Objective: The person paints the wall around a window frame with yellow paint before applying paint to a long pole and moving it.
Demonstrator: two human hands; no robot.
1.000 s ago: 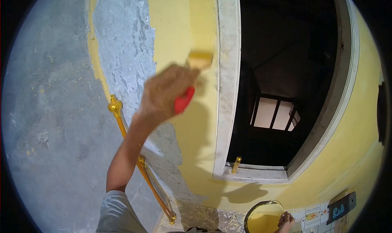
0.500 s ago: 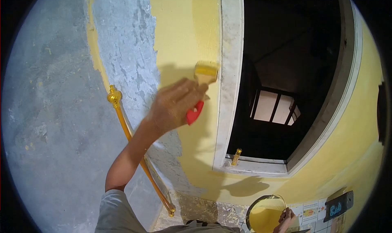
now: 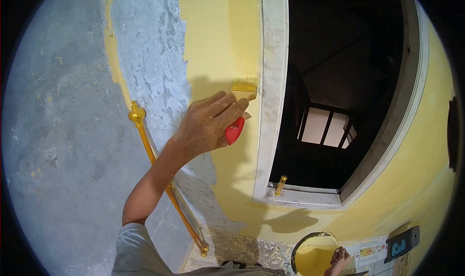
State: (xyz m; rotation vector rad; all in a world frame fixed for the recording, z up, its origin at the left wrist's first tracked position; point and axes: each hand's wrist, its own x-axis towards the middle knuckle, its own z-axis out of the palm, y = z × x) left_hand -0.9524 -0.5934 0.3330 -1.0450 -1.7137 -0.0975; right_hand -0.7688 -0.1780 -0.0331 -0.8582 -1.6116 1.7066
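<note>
So far left is bare grey wall, rough and patchy, with a thin yellow streak running down near the top. A gold rail slants down across it, knob at the upper end, foot by the floor. Next comes the yellow painted wall, its edge ragged against the grey. The left hand is up there, paint-speckled, fingers wrapped tight around a brush; only the red handle tip pokes out below the fist, and the yellow bristles press the wall just beside the white frame. The hand's shadow falls on the paint below. Past the frame is a dark opening, mostly black, with a lit pane deep inside and a small gold peg on the sill. Bottom right, the right hand grips the rim of a paint bucket; both are cut off by the edge, so can't see much of that grip. A dark plate sits on the wall further right, blurry.
</note>
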